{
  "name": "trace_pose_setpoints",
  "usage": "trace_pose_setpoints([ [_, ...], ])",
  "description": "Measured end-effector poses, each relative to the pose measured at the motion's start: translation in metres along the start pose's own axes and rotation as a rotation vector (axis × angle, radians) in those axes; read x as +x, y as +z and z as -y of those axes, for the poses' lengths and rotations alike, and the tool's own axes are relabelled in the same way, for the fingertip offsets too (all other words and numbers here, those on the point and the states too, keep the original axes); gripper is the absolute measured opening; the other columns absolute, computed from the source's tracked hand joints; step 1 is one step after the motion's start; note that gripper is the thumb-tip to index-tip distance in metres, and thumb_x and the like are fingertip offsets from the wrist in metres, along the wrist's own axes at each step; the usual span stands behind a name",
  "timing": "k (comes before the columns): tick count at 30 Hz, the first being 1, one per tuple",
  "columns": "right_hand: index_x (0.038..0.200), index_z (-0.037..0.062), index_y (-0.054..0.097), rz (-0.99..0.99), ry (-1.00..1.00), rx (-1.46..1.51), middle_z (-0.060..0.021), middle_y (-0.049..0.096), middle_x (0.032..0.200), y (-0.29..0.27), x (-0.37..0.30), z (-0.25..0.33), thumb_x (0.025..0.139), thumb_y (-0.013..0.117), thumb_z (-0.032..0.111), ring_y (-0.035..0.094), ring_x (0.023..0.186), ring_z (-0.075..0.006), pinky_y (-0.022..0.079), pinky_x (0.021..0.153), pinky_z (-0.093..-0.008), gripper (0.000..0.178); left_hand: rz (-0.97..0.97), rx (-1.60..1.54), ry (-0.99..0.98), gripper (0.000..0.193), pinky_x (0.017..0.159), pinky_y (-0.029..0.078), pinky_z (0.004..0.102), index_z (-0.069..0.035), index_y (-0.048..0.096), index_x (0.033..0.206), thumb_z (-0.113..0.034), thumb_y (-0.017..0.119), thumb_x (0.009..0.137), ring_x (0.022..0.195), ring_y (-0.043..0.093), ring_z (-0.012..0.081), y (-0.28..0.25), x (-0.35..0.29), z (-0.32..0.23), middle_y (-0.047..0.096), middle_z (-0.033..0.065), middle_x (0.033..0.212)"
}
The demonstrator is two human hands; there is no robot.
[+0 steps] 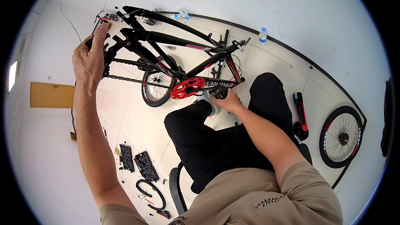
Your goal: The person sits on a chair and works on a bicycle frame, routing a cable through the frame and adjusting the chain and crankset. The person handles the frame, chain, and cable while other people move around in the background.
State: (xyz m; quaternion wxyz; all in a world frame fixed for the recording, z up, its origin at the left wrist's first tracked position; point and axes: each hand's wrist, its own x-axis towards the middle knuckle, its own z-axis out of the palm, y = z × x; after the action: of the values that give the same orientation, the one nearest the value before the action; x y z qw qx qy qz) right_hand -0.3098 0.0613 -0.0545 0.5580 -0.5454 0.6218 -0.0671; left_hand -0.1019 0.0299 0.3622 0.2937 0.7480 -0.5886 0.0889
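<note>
A black bicycle frame (166, 38) with red and white markings stands tilted before me. At its rear end my left hand (88, 64) is closed with the thumb up, round a dark part that looks like the rear derailleur; the fingers hide most of it. From there the chain (135, 79) runs to a red chainring (187, 88). A thin bare cable (61, 6) loops up above this hand. Beside the red chainring my right hand (231, 101) is closed on a black pedal (219, 93). A red brake part (107, 18) sits just above my left thumb.
The front wheel (156, 86) lies beyond the frame. A loose wheel (341, 137) leans at the right, near a black and red part (300, 112). Open tool cases (146, 166) and a curved black part (156, 196) lie lower left. A water bottle (262, 35) stands by the wall.
</note>
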Motion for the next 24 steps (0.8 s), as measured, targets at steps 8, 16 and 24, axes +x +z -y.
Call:
trace_pose_setpoints([
  [8,0.143,0.0054,0.029,-0.047,0.099,-0.125,-0.0238,0.044,0.135,0.007,-0.008,0.008,0.069,0.074,0.038,0.045,0.126,-0.0422,0.039,0.105,-0.0481,0.092,0.031,-0.021,-0.017,0.054,0.05,0.03,0.0241,-0.004,0.068,0.074,-0.056,0.063,0.087,0.052,0.036,0.0053,0.001,0.004,0.005,0.042,-0.0063,0.054],
  [16,0.143,0.0044,0.03,-0.14,0.078,-0.106,-0.0275,0.044,0.133,0.007,-0.014,0.011,0.07,0.071,0.032,0.044,0.125,-0.0439,0.035,0.108,-0.0458,0.089,-0.006,-0.023,-0.037,0.061,0.054,0.028,0.0295,-0.001,0.061,0.07,-0.06,0.059,0.086,0.058,0.037,0.0115,0.005,0.001,0.002,0.039,-0.0021,0.057],
  [24,0.14,0.0009,0.035,-0.056,0.081,0.057,-0.0269,0.044,0.136,0.012,0.0,0.001,0.068,0.068,0.031,0.044,0.127,-0.0448,0.038,0.107,-0.0466,0.085,-0.042,-0.018,-0.004,0.063,0.054,0.029,0.0301,-0.001,0.065,0.072,-0.062,0.059,0.084,0.057,0.038,0.0118,0.006,0.002,0.007,0.04,-0.0019,0.055],
])
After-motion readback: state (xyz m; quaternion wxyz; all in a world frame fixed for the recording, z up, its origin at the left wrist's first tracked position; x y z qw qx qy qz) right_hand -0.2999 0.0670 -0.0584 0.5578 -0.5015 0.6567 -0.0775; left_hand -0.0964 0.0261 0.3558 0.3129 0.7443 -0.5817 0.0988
